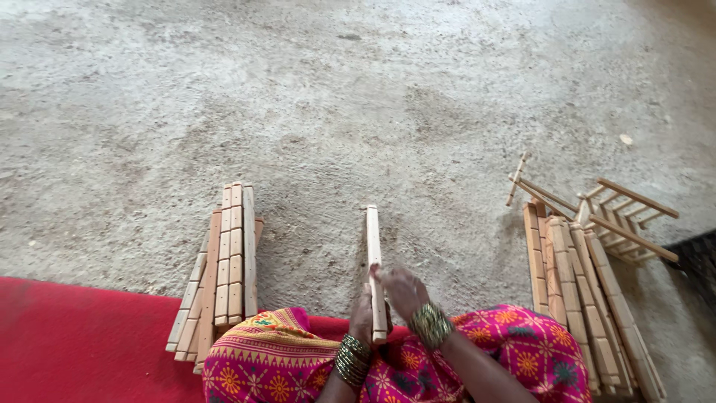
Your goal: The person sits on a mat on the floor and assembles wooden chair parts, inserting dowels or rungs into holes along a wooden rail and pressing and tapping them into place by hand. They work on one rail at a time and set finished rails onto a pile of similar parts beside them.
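A long pale wooden slat (373, 246) points away from me over the rough concrete floor. My left hand (363, 313) wraps its near end from the left. My right hand (403, 289) rests its fingers on the slat from the right, slightly blurred. Both wrists carry stacked metal bangles. My knees, in bright pink and orange patterned cloth (514, 351), frame the hands.
A pile of wooden slats (224, 261) lies at my left, partly on a red mat (74, 343). On my right sit more stacked slats (582, 298) and small ladder-like wooden frames (626, 216). A dark object (697, 261) shows at the right edge.
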A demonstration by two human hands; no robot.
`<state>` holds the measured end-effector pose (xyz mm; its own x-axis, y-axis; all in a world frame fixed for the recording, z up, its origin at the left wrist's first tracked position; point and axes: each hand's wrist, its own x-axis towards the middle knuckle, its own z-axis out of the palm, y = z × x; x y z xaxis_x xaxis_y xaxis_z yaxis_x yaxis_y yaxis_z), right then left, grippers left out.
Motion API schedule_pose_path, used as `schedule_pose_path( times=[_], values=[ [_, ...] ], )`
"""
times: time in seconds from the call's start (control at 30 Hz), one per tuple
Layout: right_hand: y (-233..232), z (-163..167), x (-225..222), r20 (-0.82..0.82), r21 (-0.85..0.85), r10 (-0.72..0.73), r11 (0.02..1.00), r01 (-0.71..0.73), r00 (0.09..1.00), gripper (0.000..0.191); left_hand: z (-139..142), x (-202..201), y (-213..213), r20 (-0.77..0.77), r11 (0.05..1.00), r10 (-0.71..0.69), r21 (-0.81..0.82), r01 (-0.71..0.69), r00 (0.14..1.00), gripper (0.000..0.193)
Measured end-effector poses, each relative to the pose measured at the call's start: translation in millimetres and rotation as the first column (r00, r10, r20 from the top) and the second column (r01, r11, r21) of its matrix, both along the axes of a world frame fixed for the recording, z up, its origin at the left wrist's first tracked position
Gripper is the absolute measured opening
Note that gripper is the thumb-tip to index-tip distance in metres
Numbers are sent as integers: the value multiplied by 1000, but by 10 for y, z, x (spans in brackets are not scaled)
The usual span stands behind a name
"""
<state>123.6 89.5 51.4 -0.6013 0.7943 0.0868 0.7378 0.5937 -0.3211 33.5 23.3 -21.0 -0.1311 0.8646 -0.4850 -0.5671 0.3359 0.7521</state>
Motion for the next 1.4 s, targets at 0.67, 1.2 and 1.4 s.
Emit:
schedule_pose_path(
  times=[0.67, 1.2, 1.4],
  values=[
    [1035, 83, -633, -6, 12, -155, 988, 155, 988, 38, -217, 204, -13, 100, 977, 10, -212, 11, 995, 55],
    [983, 105, -709, 103, -334, -487, 804, 492, 867, 33, -141, 183, 2, 72, 981, 51, -191, -36, 996, 40],
    [606, -49, -416, 131, -261, -373, 881, 395, 918, 28, -176, 139, 41, 47, 987, 63, -148, -56, 997, 37]
  ],
)
